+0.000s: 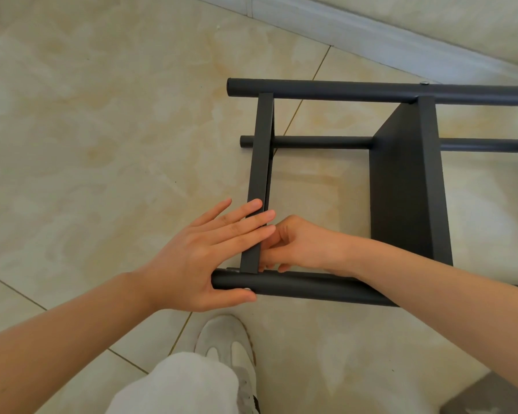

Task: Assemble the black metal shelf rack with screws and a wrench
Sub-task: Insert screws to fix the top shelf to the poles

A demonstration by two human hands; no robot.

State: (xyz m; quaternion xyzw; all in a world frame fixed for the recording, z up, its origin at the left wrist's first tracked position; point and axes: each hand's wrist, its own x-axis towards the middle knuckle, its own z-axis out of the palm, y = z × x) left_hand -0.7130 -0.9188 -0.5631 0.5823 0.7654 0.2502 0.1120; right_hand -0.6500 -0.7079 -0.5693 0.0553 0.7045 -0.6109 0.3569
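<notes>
Now left hand (198,258) lies flat, fingers straight, on shelf (262,150) by pole (311,286); right hand (299,243) curled at the joint, grip unclear.

The shelf rack (407,180) is black metal with a matt, even coat. Its round tubes (311,286) look smooth, with a faint sheen along the top, and its flat shelf panels (260,150) are dull. A small screw head (424,82) on the far tube is bare, shiny metal. The floor tiles (102,144) are glossy and polished, veined beige like marble. The near trouser leg (186,383) is white woven cloth. The shoe (231,348) is smooth, off-white and leather-like.
</notes>
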